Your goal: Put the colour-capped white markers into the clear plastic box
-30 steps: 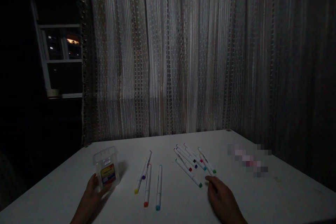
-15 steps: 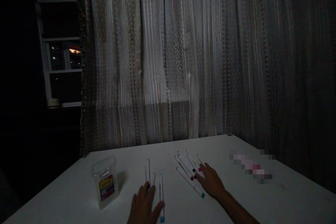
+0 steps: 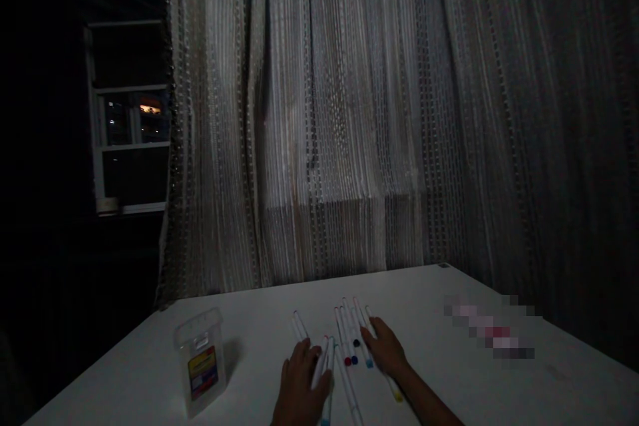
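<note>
My left hand rests over several white markers, its thumb and fingers apart. One marker with a light blue end lies between the thumb and fingers. Beyond its fingertips a marker with a purple tip points away. My right hand lies against the right side of the marker group, fingers bent but not closed round any marker. Beneath it runs a marker with a yellow end. Between the hands lie markers with red, dark blue and light blue ends.
A clear plastic case with a yellow and blue label stands upright on the white table, to the left. A blurred pinkish object lies at the right. Behind the table hangs a striped curtain, with a dark window at the left.
My left hand has moved right, bringing markers closer to the right-hand group. My right hand has shifted slightly left, and the markers there lie straighter and closer together. The view has tilted up slightly.
</note>
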Motion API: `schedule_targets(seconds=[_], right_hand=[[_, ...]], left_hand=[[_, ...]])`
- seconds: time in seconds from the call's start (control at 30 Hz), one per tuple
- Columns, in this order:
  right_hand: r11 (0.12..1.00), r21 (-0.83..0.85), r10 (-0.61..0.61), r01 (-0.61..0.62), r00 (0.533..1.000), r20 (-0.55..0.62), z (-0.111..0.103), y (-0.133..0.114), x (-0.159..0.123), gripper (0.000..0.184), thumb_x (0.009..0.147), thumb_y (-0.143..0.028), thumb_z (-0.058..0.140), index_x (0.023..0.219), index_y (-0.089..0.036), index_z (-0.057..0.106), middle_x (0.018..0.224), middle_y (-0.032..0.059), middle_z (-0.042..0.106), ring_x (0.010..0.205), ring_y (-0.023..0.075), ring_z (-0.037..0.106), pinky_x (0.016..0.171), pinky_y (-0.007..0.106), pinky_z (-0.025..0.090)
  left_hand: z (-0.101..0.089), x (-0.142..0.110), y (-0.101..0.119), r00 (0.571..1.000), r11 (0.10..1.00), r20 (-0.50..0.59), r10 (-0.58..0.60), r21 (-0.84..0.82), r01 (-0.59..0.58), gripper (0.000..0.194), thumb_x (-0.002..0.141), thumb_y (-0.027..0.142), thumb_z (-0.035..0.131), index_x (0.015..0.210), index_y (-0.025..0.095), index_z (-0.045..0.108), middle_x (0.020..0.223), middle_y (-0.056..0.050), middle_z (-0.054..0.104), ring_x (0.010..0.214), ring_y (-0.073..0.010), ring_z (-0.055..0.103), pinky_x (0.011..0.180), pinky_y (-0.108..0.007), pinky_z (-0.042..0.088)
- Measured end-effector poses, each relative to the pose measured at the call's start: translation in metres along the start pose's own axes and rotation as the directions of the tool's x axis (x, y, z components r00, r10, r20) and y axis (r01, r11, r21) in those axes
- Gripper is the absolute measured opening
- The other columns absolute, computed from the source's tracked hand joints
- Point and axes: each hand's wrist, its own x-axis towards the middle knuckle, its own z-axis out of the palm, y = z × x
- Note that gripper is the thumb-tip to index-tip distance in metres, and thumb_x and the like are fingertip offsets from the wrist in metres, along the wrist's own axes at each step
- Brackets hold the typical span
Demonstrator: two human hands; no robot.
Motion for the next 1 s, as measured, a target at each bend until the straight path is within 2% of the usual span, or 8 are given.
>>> schedule_targets(seconds=[0.2,0.33,0.5,0.6,0.7,0.77,0.9,1.0], right_hand=[[0.998,-0.033,-0.055,0.052,0.996,-0.076,0.006,0.006,-0.01,0.051,0.077,-0.03,0.046,0.124,-0.012,0.051,0.137,0.0131,0.04,0.128,0.0241,0.034,0.105,0.035,0.027],[0.995,-0.039,-0.094,0.09,0.99,-0.104,0.002,0.005,-0.011,0.044,0.074,-0.025,0.047,0.115,-0.013,0.057,0.129,0.0129,0.048,0.122,0.0229,0.042,0.102,0.032,0.032],[0.995,-0.01,-0.101,0.101,0.989,-0.111,-0.003,0.003,-0.009,0.045,0.076,-0.023,0.041,0.117,-0.012,0.054,0.12,0.0112,0.054,0.114,0.0187,0.049,0.097,0.027,0.036],[0.994,-0.04,-0.1,0.098,0.993,-0.059,-0.002,0.002,-0.011,0.052,0.076,-0.026,0.045,0.126,-0.015,0.049,0.134,0.0095,0.043,0.125,0.0211,0.037,0.104,0.031,0.029],[0.99,-0.089,-0.112,0.112,0.994,0.008,0.0,0.001,-0.013,0.047,0.076,-0.028,0.048,0.122,-0.017,0.054,0.14,0.0086,0.036,0.13,0.0241,0.03,0.107,0.036,0.024],[0.989,-0.1,-0.112,0.111,0.994,-0.006,0.001,0.002,-0.014,0.043,0.077,-0.026,0.048,0.117,-0.017,0.057,0.138,0.0094,0.038,0.128,0.0236,0.032,0.106,0.035,0.025],[0.987,-0.106,-0.127,0.118,0.988,-0.084,-0.004,-0.001,-0.014,0.034,0.076,-0.023,0.047,0.106,-0.015,0.06,0.126,0.0116,0.049,0.119,0.0214,0.043,0.099,0.03,0.034],[0.969,-0.151,-0.218,0.195,0.963,-0.158,-0.014,-0.014,-0.022,0.03,0.076,-0.022,0.045,0.101,-0.014,0.059,0.117,0.0123,0.053,0.113,0.0218,0.047,0.093,0.03,0.038]], left_hand=[[0.004,0.016,0.001,0.999,0.998,0.016,0.045,-0.034,-0.044,0.055,0.07,0.033,0.053,0.124,0.02,0.052,0.142,-0.007,0.037,0.135,-0.0263,0.02,0.11,-0.048,0.01],[0.012,0.023,-0.006,0.987,0.974,-0.062,0.151,-0.162,-0.159,0.049,0.063,0.021,0.055,0.112,0.015,0.061,0.131,-0.01,0.051,0.127,-0.0238,0.038,0.108,-0.038,0.025],[0.016,0.03,-0.014,0.964,0.917,-0.175,0.202,-0.31,-0.249,0.037,0.066,0.021,0.052,0.101,0.014,0.063,0.119,-0.012,0.057,0.115,-0.0229,0.05,0.101,-0.036,0.037],[0.014,0.029,-0.013,0.968,0.94,-0.186,0.169,-0.263,-0.215,0.045,0.072,0.028,0.052,0.114,0.013,0.059,0.131,-0.014,0.048,0.124,-0.0256,0.04,0.104,-0.04,0.031],[0.01,0.024,-0.009,0.979,0.967,-0.091,0.182,-0.164,-0.195,0.047,0.074,0.034,0.053,0.118,0.019,0.058,0.135,-0.01,0.046,0.129,-0.0274,0.033,0.108,-0.045,0.024],[0.009,0.021,-0.007,0.981,0.973,-0.064,0.186,-0.125,-0.193,0.043,0.074,0.035,0.053,0.114,0.019,0.061,0.134,-0.008,0.048,0.129,-0.027,0.034,0.109,-0.045,0.023],[0.008,0.022,-0.006,0.98,0.974,-0.108,0.168,-0.132,-0.182,0.036,0.076,0.031,0.049,0.104,0.015,0.065,0.127,-0.011,0.053,0.122,-0.0239,0.043,0.105,-0.037,0.031],[0.008,0.023,-0.006,0.98,0.971,-0.117,0.163,-0.159,-0.18,0.036,0.075,0.029,0.048,0.104,0.016,0.065,0.125,-0.011,0.054,0.12,-0.0228,0.045,0.104,-0.035,0.033]])
